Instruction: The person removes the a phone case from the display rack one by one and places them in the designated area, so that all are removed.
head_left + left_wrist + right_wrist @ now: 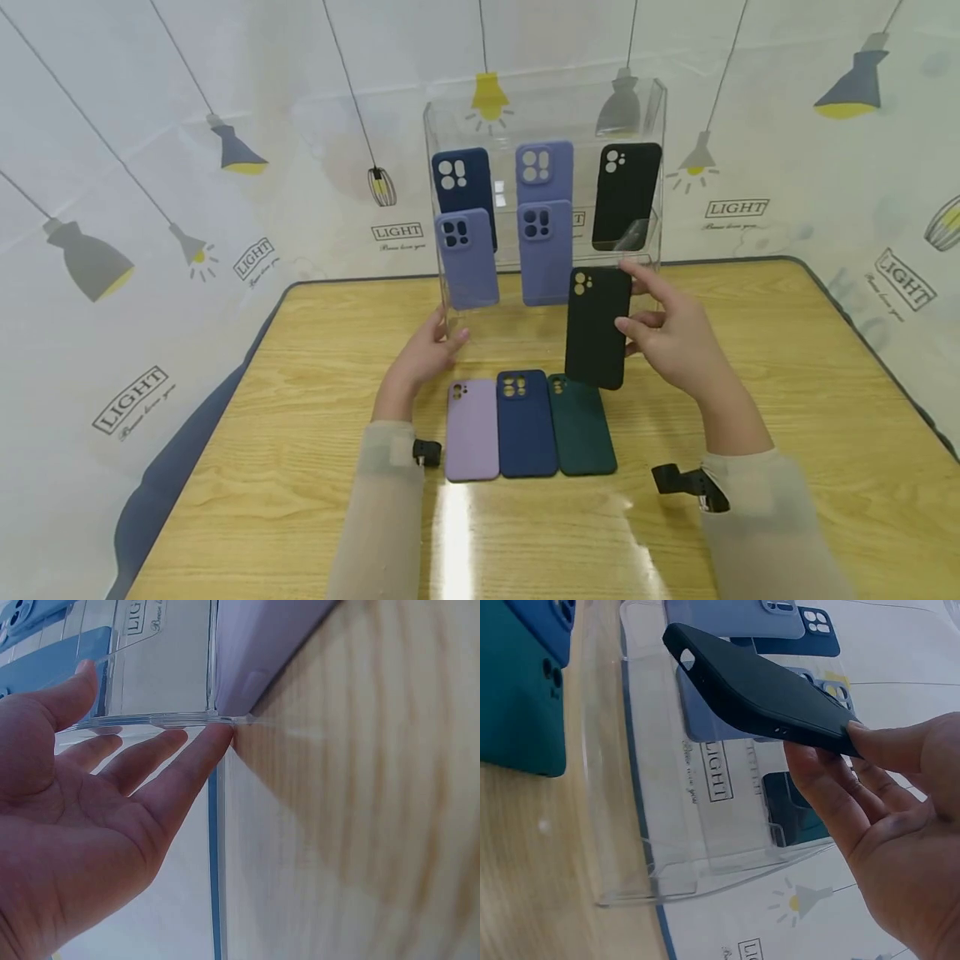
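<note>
My right hand pinches a black phone case by its side edge, thumb in front and fingers behind. The case is upright, in front of the lower right of a clear acrylic display stand. In the right wrist view its bottom edge and a port cutout show. My left hand holds the lower left side of the stand, thumb at the front, fingertips along the side panel. In the stand are a navy case, a black case and several lavender-blue cases.
On the wooden table, before the stand, a lilac case, a blue case and a dark green case lie side by side. A wall sheet printed with lamps rises behind the stand. Black straps hang at the wrists.
</note>
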The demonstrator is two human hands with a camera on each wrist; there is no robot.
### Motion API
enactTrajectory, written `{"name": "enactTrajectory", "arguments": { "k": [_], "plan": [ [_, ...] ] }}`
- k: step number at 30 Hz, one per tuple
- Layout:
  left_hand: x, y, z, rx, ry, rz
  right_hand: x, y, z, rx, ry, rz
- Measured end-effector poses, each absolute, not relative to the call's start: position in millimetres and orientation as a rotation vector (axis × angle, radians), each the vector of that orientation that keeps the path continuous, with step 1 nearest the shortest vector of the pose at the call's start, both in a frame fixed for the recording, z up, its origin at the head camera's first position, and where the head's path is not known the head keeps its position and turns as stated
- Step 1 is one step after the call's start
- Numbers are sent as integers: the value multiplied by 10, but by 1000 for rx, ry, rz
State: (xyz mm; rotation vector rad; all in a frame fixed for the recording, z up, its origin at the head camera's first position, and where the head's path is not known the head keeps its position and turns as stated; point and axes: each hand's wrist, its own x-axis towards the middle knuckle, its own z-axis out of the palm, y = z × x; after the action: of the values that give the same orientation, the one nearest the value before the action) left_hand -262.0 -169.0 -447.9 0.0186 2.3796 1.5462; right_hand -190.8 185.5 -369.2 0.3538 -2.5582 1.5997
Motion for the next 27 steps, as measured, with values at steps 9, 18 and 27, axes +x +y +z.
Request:
{"name": "enactTrajectory", "arguments": {
  "k": [9, 18, 27],
  "plan": [
    [-2645, -1685, -4498, 36, 2367, 1574, -1791, 2108, -3906, 321, -2734, 1584],
    [-2664, -1700, -4512, 28, 2394, 1549, -1801, 2300, -4080, 310, -2915, 1515],
    [-2643, -1691, -4505, 21, 2384, 1555, -1818, 2392, -4280, 217, -3056, 1631]
  ]
}}
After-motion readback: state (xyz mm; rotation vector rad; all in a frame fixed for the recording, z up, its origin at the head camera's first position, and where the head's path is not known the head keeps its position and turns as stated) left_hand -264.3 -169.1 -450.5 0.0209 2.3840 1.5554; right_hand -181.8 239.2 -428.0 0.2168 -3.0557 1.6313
